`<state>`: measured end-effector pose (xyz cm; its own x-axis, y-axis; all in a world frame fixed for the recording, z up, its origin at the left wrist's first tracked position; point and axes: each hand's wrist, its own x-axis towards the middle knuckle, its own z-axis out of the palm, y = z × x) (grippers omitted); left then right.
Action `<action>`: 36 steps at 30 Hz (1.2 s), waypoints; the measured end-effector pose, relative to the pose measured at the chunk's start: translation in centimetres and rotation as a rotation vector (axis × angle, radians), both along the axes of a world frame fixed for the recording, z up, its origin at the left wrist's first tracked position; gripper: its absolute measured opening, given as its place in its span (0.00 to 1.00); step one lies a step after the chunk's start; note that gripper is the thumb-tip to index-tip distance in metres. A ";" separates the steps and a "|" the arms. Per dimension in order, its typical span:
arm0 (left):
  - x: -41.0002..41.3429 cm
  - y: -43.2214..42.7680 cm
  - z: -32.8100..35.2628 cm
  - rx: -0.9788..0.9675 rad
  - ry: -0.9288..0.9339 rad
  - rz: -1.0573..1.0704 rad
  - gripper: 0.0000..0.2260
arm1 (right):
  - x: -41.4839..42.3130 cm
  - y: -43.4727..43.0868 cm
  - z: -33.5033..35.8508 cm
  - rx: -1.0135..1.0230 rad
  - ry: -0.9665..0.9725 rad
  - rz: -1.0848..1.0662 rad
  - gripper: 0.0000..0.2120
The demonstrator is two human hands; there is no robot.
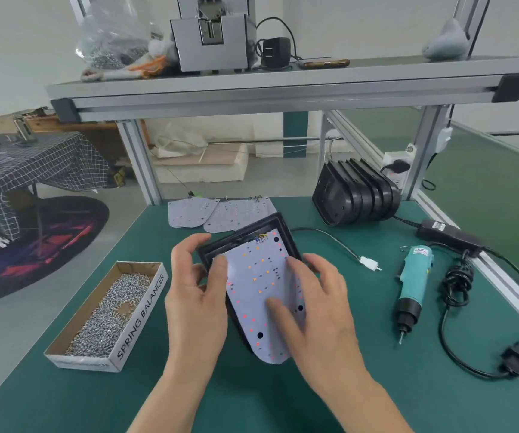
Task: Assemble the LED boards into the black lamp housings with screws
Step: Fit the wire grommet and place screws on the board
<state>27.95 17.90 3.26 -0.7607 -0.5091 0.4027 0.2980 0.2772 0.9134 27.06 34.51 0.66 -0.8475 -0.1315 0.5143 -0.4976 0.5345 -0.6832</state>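
Note:
A white LED board [259, 289] with small orange and red dots lies in a black lamp housing [252, 232], tilted up off the green mat. My left hand [195, 295] grips the housing's left edge, thumb on the board's upper left corner. My right hand [317, 307] presses the board with its fingers spread flat. Spare LED boards [220, 214] lie behind the housing. A stack of black housings [355, 195] stands at the back right. A cardboard box of screws [111, 310] sits to the left. The teal electric screwdriver [411, 282] lies to the right.
The screwdriver's black cable and power brick [448, 235] run along the right side. A white connector [369, 264] on a black wire lies right of the housing. An aluminium frame shelf [283, 89] overhangs the bench's back. The bench's left edge drops to the floor.

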 end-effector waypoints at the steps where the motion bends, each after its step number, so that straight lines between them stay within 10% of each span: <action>1: 0.0 -0.1 0.0 -0.021 -0.008 0.021 0.16 | 0.0 0.2 0.1 -0.032 -0.086 0.099 0.36; 7: -0.7 -1.5 -0.1 0.044 -0.034 0.070 0.09 | -0.6 4.2 0.8 0.058 -0.379 0.531 0.54; 20: -1.1 -0.2 1.7 -0.195 -0.095 0.024 0.06 | 1.2 1.3 -1.8 -0.116 -0.344 0.395 0.52; 27: 0.2 -2.5 3.4 -0.024 -0.271 -0.653 0.16 | 0.3 2.9 -1.8 -0.215 -0.374 0.377 0.49; 36: -0.5 -1.0 1.9 -0.192 -0.073 -0.215 0.13 | 0.7 2.9 -0.9 -0.024 -0.369 0.480 0.49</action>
